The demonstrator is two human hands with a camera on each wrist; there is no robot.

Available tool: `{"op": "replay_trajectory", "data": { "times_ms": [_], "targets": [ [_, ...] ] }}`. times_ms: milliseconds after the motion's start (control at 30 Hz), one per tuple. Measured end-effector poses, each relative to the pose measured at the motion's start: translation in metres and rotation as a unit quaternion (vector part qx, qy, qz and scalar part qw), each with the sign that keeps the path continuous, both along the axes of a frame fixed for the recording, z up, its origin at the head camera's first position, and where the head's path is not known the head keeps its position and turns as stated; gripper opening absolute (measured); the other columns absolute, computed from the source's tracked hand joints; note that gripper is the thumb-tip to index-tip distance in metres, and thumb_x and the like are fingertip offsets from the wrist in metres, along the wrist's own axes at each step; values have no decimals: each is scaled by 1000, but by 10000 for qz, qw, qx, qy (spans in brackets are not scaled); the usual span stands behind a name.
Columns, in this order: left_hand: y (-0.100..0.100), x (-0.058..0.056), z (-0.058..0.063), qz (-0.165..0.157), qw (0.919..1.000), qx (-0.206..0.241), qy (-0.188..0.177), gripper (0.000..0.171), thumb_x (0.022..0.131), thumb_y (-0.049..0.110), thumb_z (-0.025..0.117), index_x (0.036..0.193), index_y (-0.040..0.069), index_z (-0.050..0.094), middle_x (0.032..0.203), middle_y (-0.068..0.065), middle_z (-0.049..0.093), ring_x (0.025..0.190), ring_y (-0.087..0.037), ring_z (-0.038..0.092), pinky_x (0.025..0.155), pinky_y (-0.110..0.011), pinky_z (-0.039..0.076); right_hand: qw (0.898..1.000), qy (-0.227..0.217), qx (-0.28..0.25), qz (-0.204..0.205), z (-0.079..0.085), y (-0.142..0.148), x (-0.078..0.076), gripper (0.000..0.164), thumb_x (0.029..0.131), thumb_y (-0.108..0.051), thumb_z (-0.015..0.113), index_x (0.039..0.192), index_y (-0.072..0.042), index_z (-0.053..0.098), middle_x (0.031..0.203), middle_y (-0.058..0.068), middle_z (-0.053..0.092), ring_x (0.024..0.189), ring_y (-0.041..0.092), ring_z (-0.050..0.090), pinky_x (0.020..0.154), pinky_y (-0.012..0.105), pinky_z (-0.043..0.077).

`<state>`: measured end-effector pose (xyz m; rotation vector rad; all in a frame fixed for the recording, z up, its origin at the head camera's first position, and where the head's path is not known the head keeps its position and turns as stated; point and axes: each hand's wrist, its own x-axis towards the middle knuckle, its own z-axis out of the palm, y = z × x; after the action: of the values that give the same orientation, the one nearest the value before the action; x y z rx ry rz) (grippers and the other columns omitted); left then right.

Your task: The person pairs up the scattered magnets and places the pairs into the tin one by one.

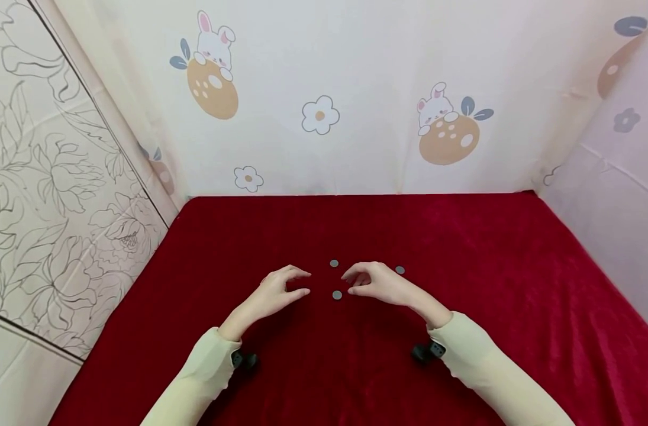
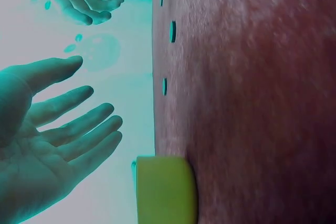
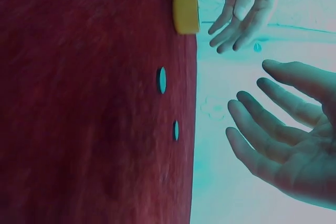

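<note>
We hold left hand [image 1: 273, 290] and right hand [image 1: 376, 284], fingers parted, near grey discs [image 1: 337, 295], apparently pre-grasp; pickup likely calls for lowering and pinching.

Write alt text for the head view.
A person's bare left hand and right hand hover, fingers relaxed, over a plush red cloth. Two small, round, grey discs lie near the gap between them, a third disc beyond the right hand.
</note>
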<state>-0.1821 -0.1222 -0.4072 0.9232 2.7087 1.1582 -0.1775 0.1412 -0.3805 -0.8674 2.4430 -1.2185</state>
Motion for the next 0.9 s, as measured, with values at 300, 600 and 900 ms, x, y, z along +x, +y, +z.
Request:
{"op": "replay_trajectory", "data": {
  "times_ms": [300, 600, 900],
  "targets": [
    [18, -1, 3, -391, 9989, -81, -258, 34, 85, 17, 60, 114, 1, 56, 112, -10, 55, 104, -28, 52, 84, -43, 43, 9996, 141, 162, -196, -2, 30, 5, 25, 83, -7, 59, 106, 2, 59, 100, 15, 61, 78, 15, 59, 65, 24, 47],
    [32, -6, -4, -728, 9967, -234, -260, 31, 85, 16, 60, 111, -1, 58, 107, -13, 57, 98, -26, 54, 82, -39, 45, 9986, -59, 330, -407, -7, 56, 11, 27, 82, -8, 61, 107, 3, 57, 93, 13, 61, 66, 24, 56, 51, 25, 46],
    [43, -12, -8, -926, 9943, -357, -381, 28, 83, 14, 62, 108, 0, 60, 101, -11, 58, 92, -22, 56, 77, -34, 47, 9975, 186, 590, -341, -15, 74, 8, 29, 79, -6, 63, 106, 6, 59, 101, 18, 59, 88, 28, 58, 66, 23, 47]
  ]
}}
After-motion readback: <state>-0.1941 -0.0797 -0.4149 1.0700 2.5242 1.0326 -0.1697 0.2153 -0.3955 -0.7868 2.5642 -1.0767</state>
